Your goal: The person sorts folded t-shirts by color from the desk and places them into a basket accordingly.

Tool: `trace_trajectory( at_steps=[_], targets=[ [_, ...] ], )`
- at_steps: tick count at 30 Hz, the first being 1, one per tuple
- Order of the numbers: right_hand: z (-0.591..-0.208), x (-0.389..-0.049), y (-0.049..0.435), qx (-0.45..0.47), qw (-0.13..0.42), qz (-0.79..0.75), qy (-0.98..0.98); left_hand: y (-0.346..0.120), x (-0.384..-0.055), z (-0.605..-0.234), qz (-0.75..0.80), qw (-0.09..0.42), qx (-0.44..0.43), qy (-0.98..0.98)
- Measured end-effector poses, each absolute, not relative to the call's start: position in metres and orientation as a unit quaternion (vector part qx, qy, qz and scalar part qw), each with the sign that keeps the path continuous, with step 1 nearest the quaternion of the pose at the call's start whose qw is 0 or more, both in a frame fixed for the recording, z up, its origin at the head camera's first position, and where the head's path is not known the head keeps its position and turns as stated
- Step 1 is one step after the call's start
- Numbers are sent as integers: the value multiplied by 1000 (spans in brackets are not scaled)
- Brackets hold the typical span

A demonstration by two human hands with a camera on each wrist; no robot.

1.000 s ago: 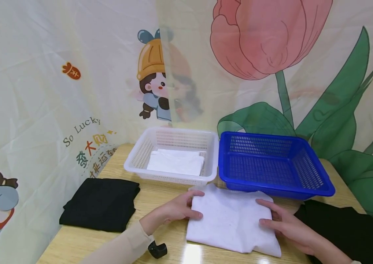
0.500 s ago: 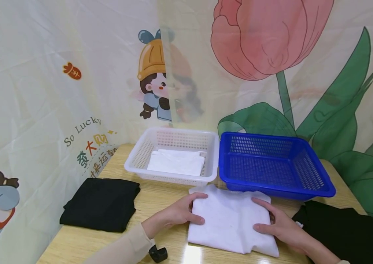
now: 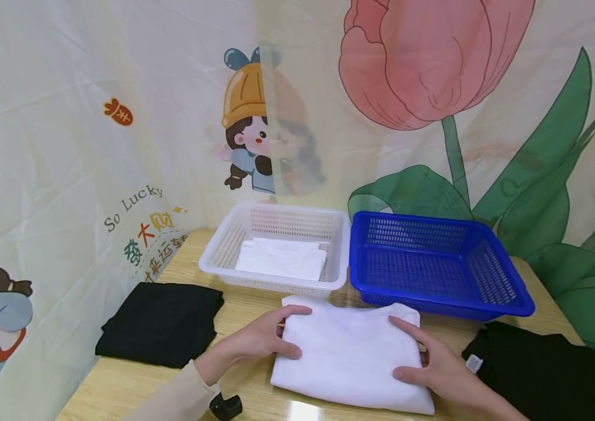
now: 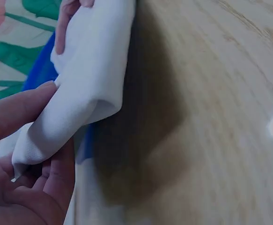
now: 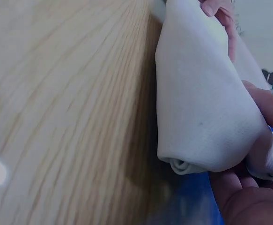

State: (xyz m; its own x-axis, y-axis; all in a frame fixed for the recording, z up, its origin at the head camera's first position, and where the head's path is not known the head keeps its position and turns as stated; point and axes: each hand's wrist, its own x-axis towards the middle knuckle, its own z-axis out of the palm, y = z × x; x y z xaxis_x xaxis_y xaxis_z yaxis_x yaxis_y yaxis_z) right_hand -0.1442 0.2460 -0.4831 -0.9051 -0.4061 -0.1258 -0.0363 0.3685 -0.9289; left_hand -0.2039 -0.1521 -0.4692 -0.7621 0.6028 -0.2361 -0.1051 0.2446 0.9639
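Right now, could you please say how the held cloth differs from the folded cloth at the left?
The held cloth is white, while the left cloth is black. The left hand and right hand grip the held cloth at opposite sides; the left cloth lies untouched on the table. The held cloth is nearer the blue basket than the left cloth is. Both are folded.

Curtained booth: printed drapes, wooden table

The head view is bright, glare whitening the table; wrist views are dimmer, softer.
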Motion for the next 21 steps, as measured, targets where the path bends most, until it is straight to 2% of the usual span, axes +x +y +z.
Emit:
trace_trajectory(
  at_steps=[6, 14, 21],
  targets=[
    [-456, -140, 218, -121, 162, -549, 811, -185, -200, -426, 566, 297, 205, 742],
    [-411, -150, 186, -177, 103, -556, 805, -219, -205, -365, 558, 276, 212, 753],
    [-382, -188, 158, -189, 57, -557, 807, -236, -233, -336, 546, 201, 190, 791]
  ],
)
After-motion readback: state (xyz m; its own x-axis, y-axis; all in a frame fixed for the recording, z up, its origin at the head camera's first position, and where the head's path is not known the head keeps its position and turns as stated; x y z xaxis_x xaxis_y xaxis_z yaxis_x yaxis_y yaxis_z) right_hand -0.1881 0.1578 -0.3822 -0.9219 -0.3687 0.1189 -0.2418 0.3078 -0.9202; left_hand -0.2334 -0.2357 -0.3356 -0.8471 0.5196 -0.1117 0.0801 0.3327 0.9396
